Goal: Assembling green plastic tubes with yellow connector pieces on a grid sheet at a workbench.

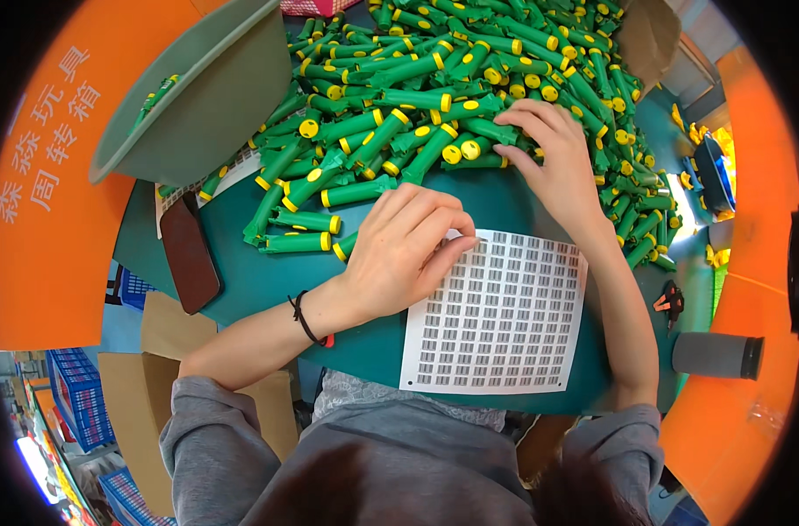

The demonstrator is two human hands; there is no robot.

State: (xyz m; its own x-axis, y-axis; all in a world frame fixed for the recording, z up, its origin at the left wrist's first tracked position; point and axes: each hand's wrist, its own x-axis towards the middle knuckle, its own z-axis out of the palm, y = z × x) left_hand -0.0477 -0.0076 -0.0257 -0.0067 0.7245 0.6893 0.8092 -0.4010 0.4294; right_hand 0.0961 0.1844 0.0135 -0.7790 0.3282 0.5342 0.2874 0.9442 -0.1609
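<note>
In the head view, the left hand (410, 250) has thumb and forefinger pinched at the top of the label sheet (504, 324) lying on the green table (364, 346); whether they hold a label, I can't tell. The right hand (553, 162) curves, fingers apart, at the green tubes (414, 98). A forearm brush could shift the sheet. Its labels look barcode-like, unreadably small; white characters mark the orange panel (66, 219).

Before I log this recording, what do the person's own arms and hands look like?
Neither the left hand nor the right hand wears a glove. A thin black knotted cord band circles the left wrist; the right shows none. Loose grey fabric sleeves are bunched near the elbows, leaving both forearms bare.
</note>
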